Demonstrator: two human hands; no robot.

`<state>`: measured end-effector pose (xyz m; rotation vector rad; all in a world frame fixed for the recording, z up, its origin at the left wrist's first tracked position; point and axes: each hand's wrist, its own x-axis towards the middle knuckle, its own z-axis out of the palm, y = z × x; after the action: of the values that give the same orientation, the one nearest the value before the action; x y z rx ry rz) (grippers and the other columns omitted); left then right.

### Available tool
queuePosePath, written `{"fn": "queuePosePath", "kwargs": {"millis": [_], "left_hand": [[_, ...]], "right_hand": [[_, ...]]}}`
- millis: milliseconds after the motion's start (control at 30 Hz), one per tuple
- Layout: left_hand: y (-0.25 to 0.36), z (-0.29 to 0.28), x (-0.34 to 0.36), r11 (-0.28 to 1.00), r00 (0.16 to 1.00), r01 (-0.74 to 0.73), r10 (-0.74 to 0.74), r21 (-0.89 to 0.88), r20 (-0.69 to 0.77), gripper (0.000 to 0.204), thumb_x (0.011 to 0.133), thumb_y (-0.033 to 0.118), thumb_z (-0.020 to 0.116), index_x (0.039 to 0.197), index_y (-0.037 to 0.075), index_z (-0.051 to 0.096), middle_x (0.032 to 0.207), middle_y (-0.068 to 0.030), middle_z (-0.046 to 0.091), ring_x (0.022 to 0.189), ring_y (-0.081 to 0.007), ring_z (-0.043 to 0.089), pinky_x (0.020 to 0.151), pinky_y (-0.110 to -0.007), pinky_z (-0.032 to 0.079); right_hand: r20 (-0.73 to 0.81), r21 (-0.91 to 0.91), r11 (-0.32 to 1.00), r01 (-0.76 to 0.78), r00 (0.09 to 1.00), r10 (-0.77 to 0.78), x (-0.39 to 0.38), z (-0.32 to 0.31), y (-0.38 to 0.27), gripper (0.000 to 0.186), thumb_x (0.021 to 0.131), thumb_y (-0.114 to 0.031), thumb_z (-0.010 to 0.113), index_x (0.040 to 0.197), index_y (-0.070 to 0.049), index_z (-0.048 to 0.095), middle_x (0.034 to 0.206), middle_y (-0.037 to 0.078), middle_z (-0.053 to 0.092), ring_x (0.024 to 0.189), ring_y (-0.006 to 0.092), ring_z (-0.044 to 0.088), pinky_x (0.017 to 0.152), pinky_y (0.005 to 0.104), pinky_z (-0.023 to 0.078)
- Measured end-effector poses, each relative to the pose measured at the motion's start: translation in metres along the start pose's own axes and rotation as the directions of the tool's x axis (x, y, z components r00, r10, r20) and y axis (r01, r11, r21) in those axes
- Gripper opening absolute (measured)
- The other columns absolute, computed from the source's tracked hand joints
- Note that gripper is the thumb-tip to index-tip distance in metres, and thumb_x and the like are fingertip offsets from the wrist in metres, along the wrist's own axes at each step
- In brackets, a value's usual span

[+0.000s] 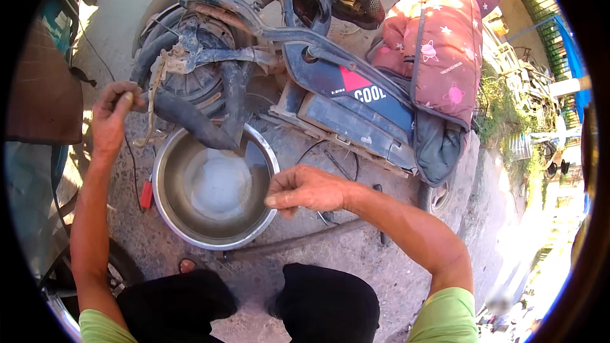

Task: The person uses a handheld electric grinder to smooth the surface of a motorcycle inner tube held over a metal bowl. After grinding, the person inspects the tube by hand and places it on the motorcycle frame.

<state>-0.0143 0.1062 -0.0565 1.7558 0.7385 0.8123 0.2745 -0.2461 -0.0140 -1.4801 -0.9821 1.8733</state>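
Observation:
A black inner tube (190, 119) hangs in a loop from the wheel (213, 41) of a partly stripped electric scooter. Its lower bend hangs over a round metal basin (160, 181) that holds water. My left hand (113, 111) is closed at the tube's left bend, thumb and fingers pinched together there. Over the right rim of the basin, my right hand (308, 189) is held with fingers curled and thumb against them. Whatever it may hold is too small or hidden to make out.
The scooter's dark body panel (356, 92) lies to the right, with a red padded cover (438, 51) draped over its end. A red-handled tool (147, 195) rests left of the basin. A dark strip (305, 239), probably rubber, lies on the concrete by my feet.

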Motion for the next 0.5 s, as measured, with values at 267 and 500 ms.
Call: {"fn": "queuePosePath", "kwargs": {"millis": [267,500], "left_hand": [[0.133,0.008,-0.141,0.906,0.935,0.136,-0.252,0.400,0.251,0.043,0.095,0.006,0.061,0.138,0.000,0.062,0.137,-0.0152,0.063,0.130,-0.0282,0.058,0.113,-0.040,0.043],[0.356,-0.012,-0.098,0.948,0.991,-0.068,0.027,0.312,0.135,0.074,0.099,0.025,0.061,0.165,0.005,0.034,0.168,-0.0208,0.037,0.154,-0.0357,0.036,0.126,-0.050,0.028]], "right_hand": [[-0.257,0.520,0.800,-0.298,0.839,0.480,-0.141,0.079,0.087,0.033,0.100,-0.035,0.073,0.103,-0.002,0.072,0.087,0.005,0.072,0.080,0.0161,0.069,0.077,0.0327,0.058],[-0.405,0.653,0.632,-0.417,0.514,0.756,-0.351,0.144,0.103,0.025,0.099,-0.030,0.073,0.107,-0.006,0.075,0.093,0.007,0.077,0.079,0.0170,0.074,0.075,0.0331,0.058]]}}
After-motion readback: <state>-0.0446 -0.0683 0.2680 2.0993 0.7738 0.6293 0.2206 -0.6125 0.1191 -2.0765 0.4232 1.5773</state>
